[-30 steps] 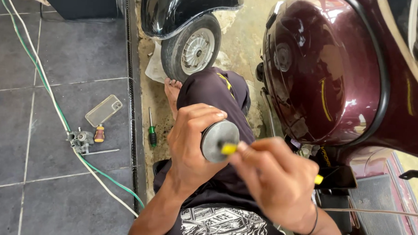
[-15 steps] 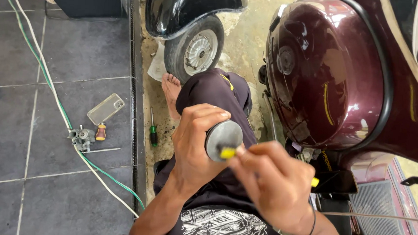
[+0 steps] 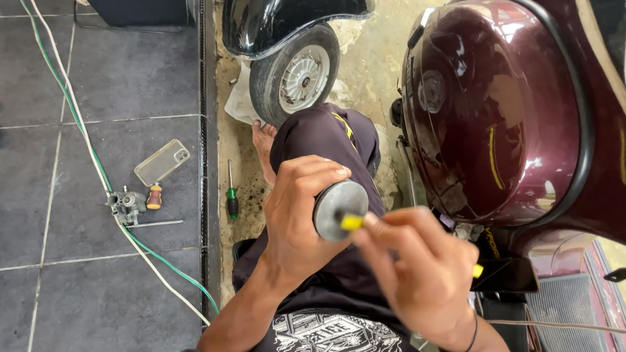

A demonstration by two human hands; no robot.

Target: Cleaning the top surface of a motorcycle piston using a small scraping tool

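- 2 hands meet over the person's lap. The left hand [image 3: 298, 222] is clenched around 1 round grey part [image 3: 340, 210], its flat end facing up; the fingers cover most of its body, so its full shape is hard to make out.
- The right hand [image 3: 422, 271] grips 1 yellow-handled tool [image 3: 352, 222]. Its yellow tip touches the flat end of the grey part, and another bit of yellow shows past the knuckles; the rest is hidden inside the fist.
- 1 dark band circles the right wrist.
- 1 bent knee in dark trousers [image 3: 329, 141] lies just beyond the hands, with 1 bare foot [image 3: 263, 146] on the ground.
- On the grey floor tiles [image 3: 72, 270] to the left lie 1 green-handled screwdriver [image 3: 231, 193], 1 short orange-handled screwdriver [image 3: 154, 196], 1 small metal engine part [image 3: 124, 205] and 1 phone in a clear case [image 3: 162, 162].
- 2 cables, 1 green [image 3: 73, 113] and 1 white, run side by side across the tiles, cut off at the top edge.
- To the right, 1 maroon scooter body [image 3: 502, 114] is cut off by the picture edge.
- Farthest, 1 black scooter [image 3: 286, 10] shows 1 wheel [image 3: 295, 75]; the rest is out of view.
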